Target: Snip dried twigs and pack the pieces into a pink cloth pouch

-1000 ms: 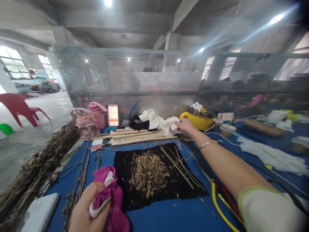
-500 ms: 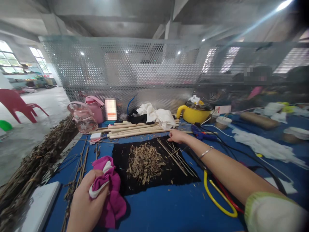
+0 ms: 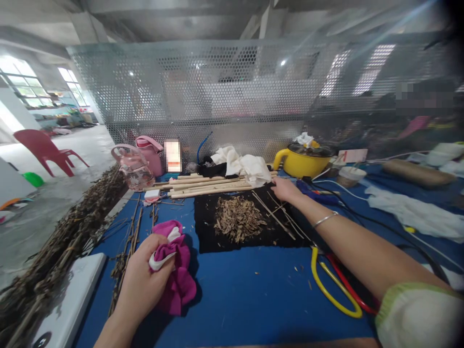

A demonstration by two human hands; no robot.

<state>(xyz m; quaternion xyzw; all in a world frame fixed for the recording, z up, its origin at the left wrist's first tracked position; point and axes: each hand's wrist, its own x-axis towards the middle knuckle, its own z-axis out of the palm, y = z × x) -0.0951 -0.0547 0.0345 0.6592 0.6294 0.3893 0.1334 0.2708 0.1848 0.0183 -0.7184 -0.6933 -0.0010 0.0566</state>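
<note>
My left hand point(image 3: 142, 284) is closed around a bunched pink and white cloth point(image 3: 173, 265) near the front of the blue table point(image 3: 253, 299). My right hand point(image 3: 284, 189) reaches out to the far right corner of a black cloth point(image 3: 217, 236), its fingers curled over thin sticks point(image 3: 272, 216) lying there; what it grips is unclear. A pile of dry plant bits point(image 3: 237, 223) sits in the middle of the black cloth. A silver bangle point(image 3: 325, 219) circles my right wrist.
Wooden dowels point(image 3: 206, 187) and white rags point(image 3: 243, 166) lie behind the black cloth. A yellow pot point(image 3: 304, 162), pink bottles point(image 3: 136, 164), yellow-handled cutters point(image 3: 335, 290) and cables are about. Dry twigs point(image 3: 61, 241) heap along the left edge. A perforated metal screen point(image 3: 217, 96) stands behind.
My right hand left the white rags, drew back to the thin sticks on the black cloth, then shifted right. My left hand kept its hold on the pink cloth. The camera tilted down.
</note>
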